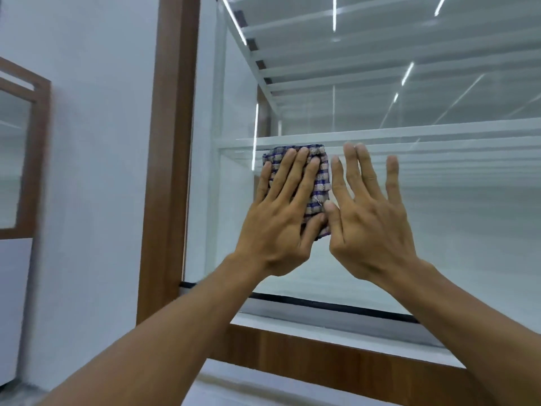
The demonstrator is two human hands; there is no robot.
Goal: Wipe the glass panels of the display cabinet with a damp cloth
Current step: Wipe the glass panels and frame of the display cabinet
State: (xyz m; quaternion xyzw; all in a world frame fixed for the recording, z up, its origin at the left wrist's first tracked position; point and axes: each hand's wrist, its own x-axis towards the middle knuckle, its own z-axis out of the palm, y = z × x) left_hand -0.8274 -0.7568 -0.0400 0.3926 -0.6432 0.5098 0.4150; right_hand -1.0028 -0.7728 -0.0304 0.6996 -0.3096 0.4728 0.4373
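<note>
Head view: left hand (281, 221) is pressing cloth (320, 171) on glass (453, 224) with straight fingers, right hand (371, 227) splayed empty; ungripped, cloth could slide down.

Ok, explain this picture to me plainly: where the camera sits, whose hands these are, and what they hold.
There is no machine here: a person works with bare hands, and the one picture comes from a camera worn on their head. The left hand presses a folded blue-checked cloth flat against the glass panel of a wood-framed display cabinet. The right hand is open, fingers spread, beside the cloth, thumb at its edge, holding nothing. Behind the glass are pale shelves.
</note>
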